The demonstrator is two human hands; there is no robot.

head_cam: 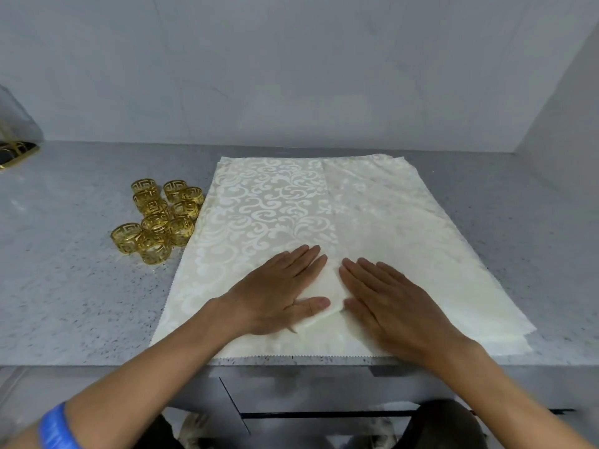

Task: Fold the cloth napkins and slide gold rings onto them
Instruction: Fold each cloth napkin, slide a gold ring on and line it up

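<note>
A stack of cream damask cloth napkins (275, 209) lies flat on the grey speckled counter, its near edge at the counter's front. The top napkin's right half is folded over toward the middle, showing its paler side. My left hand (275, 286) and my right hand (389, 296) both press flat on the cloth near its front centre, fingers straight, on either side of a small raised fold. Several gold napkin rings (158, 218) with a cut-out key pattern stand clustered on the counter just left of the napkins, untouched.
The counter (81, 286) runs left of the napkins, with its front edge just below my hands. A grey wall stands behind and a side wall rises at the right. A dark tray with a gold rim (16, 153) sits at the far left edge.
</note>
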